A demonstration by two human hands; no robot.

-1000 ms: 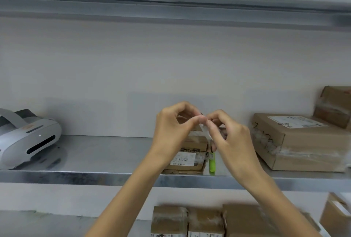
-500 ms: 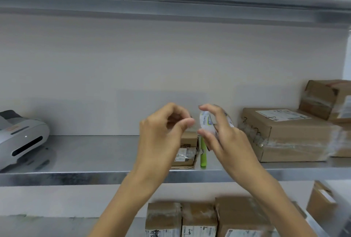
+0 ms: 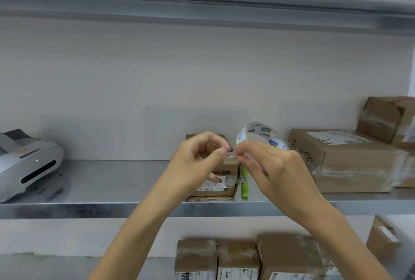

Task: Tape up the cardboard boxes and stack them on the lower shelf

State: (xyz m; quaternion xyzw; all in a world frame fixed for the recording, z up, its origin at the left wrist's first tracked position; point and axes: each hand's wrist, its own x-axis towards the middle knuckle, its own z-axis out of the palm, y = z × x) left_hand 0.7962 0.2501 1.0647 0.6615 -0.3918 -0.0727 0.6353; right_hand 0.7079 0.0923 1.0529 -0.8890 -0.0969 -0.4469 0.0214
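Closest to me, at the bottom of the view, three taped cardboard boxes (image 3: 238, 261) sit side by side on the lower shelf (image 3: 45, 266), with another box (image 3: 381, 241) off to their right. Above them my two arms reach up in front of the middle shelf (image 3: 89, 209). My right hand (image 3: 274, 167) has its fingers curled around a clear tape roll (image 3: 258, 132) with blue printed marks, holding it up in the air. My left hand (image 3: 197, 160) pinches thumb to forefinger right against the roll, on what looks like the tape end (image 3: 231, 156), though the strip is transparent and hard to make out.

Just behind the hands, a small box (image 3: 231, 164) rests on a labelled box (image 3: 213, 190) near the front edge of the middle shelf, with a green stick-shaped tool (image 3: 244, 186) just beside them on the right. Further right sits a large box (image 3: 350, 156) wrapped in clear tape, and a tilted box (image 3: 388, 118) behind it. A grey label printer (image 3: 24, 163) stands at the far left.
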